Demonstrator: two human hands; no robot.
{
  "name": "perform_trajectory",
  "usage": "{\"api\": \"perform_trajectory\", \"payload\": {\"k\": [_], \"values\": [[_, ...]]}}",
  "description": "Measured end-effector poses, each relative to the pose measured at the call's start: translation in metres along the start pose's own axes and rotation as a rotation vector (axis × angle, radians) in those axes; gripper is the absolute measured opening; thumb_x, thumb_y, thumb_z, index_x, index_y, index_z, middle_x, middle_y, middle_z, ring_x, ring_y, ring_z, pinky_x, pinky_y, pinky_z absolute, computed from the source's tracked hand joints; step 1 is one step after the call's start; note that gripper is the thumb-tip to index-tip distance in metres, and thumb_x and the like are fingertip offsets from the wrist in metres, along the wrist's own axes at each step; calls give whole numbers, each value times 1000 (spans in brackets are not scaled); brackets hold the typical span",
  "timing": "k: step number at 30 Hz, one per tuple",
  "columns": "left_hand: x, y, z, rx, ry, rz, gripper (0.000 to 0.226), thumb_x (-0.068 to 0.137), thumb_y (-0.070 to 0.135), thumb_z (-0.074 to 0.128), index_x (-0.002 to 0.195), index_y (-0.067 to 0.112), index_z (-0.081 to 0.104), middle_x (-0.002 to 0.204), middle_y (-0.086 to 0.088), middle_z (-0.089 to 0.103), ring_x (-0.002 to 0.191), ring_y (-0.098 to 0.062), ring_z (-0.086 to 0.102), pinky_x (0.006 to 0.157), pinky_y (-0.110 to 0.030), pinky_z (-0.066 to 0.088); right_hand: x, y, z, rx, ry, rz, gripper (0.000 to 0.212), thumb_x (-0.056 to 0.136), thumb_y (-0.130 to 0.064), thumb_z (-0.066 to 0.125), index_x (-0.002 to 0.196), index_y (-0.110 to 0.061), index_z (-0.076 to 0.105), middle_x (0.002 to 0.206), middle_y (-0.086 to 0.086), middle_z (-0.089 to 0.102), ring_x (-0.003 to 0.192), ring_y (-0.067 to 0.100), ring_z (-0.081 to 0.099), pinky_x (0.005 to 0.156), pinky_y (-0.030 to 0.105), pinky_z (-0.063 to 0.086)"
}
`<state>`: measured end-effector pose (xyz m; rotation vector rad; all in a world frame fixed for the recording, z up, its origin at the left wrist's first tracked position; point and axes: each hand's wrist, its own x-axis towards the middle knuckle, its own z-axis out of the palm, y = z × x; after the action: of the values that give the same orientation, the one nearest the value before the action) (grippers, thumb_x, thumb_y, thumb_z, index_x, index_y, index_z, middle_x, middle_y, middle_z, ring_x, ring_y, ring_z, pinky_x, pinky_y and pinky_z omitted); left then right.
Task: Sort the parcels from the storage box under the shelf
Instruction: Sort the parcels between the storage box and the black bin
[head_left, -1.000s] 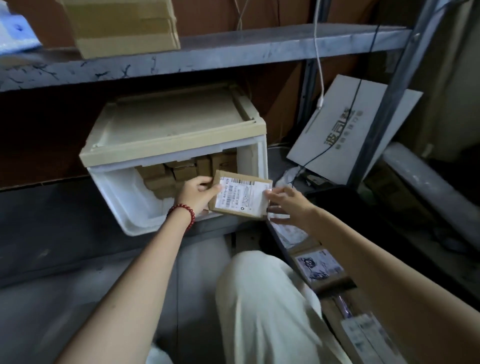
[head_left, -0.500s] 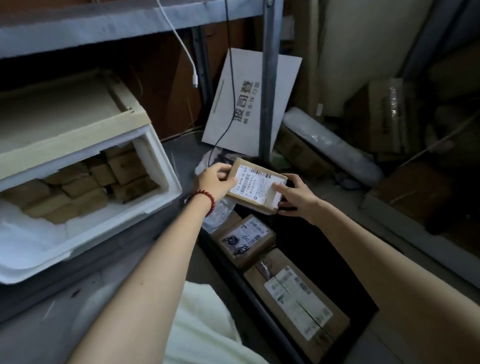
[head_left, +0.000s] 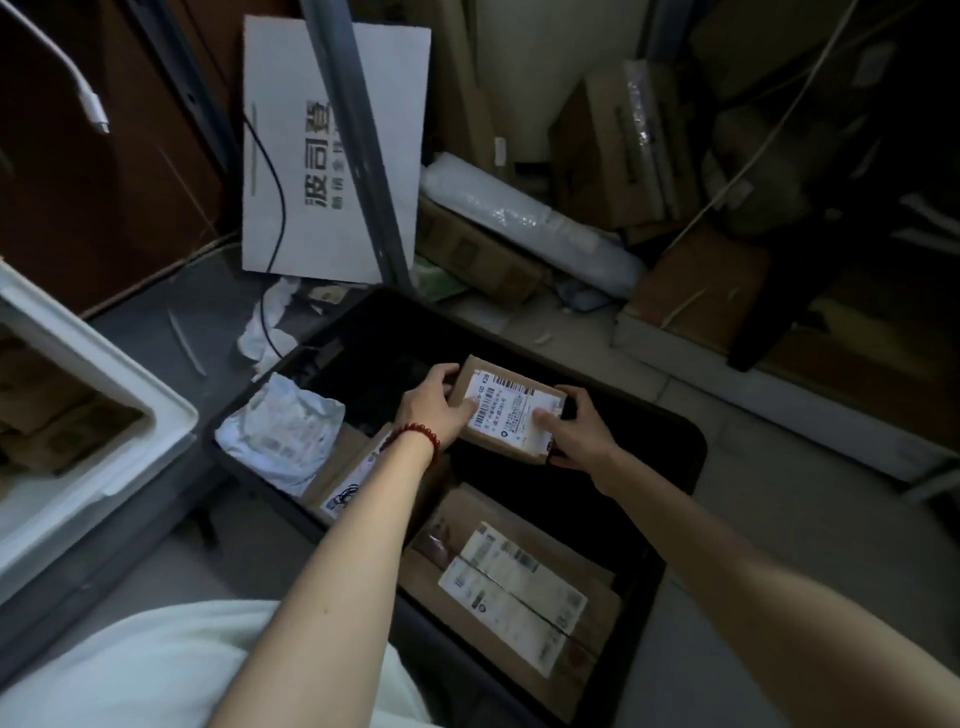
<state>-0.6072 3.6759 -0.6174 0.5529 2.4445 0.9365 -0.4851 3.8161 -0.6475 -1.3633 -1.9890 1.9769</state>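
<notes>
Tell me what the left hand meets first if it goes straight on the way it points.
The left hand grips the labelled parcel, so that first; past it, probably the right hand at the other end.

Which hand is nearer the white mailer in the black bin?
Left. The left hand holds the end of the labelled parcel toward the white mailer; the right hand holds the opposite end.

Both bare forearms reach forward and converge. The left hand (head_left: 434, 410), with a red bead bracelet (head_left: 420, 434) on its wrist, and the right hand (head_left: 576, 435) grip opposite ends of a small brown cardboard parcel with a white label (head_left: 506, 413), thumbs on top, fingers wrapped round the ends.
</notes>
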Motion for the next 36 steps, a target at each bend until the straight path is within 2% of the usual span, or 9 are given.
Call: {"api": "perform_trajectory", "payload": {"k": [5,7,10,14,18,22,26,30,36], "values": [[21,3,34,92,-96,15,58,86,32,64,139,24,40,126,-5,61,113,-22,58,95,-31,45,9,30,-9,29,80,18,50,93,-25,59,137,-30,35,118,1,60,90,13,61,61,24,49],[26,1,48,114,-161,5,61,87,32,63,141,25,37,127,-6,60,111,-23,59,92,-30,46,10,41,-13,-12,128,16,56,92,-24,61,141,-26,33,124,3,59,97,17,61,73,30,55],[28,-6,71,105,-247,-22,65,87,31,64,144,27,31,127,-7,59,109,-23,59,90,-31,47,11,59,-18,-112,176,27,62,91,-23,64,144,-22,31,129,6,57,111,24,60,89,33,52],[26,-21,97,199,-352,-40,75,87,33,64,148,33,19,131,-12,55,111,-28,58,94,-41,49,14,78,-21,-211,143,137,53,93,-30,60,137,-17,35,128,11,56,108,26,60,82,33,53],[25,-32,109,251,-446,-55,69,87,31,65,145,36,27,134,-12,53,115,-29,56,97,-42,49,21,86,-20,-384,120,183,51,95,-39,54,136,-17,36,131,17,51,110,30,58,81,34,50],[25,-35,117,337,-503,-48,58,86,29,65,137,32,38,129,-10,56,114,-28,56,94,-38,49,24,86,-19,-617,11,259,67,94,-51,50,148,-20,25,141,16,44,120,32,53,81,31,45],[22,-37,123,453,-567,-47,54,86,31,65,133,32,39,126,-10,57,111,-29,57,95,-45,48,20,89,-17,-797,-83,291,73,92,-55,50,150,-22,21,141,15,46,124,33,49,99,40,45],[18,-34,129,548,-634,7,59,86,32,65,137,26,34,124,-11,58,108,-28,59,92,-41,50,17,88,-21,-1063,-109,264,61,93,-59,41,142,-22,31,131,14,54,121,32,51,101,41,32],[10,-24,129,689,-712,154,66,88,37,60,144,25,26,127,-10,57,109,-27,58,90,-40,51,16,88,-29,-1386,-151,156,65,89,-69,38,134,-22,43,125,10,59,118,28,53,105,43,25]]}}
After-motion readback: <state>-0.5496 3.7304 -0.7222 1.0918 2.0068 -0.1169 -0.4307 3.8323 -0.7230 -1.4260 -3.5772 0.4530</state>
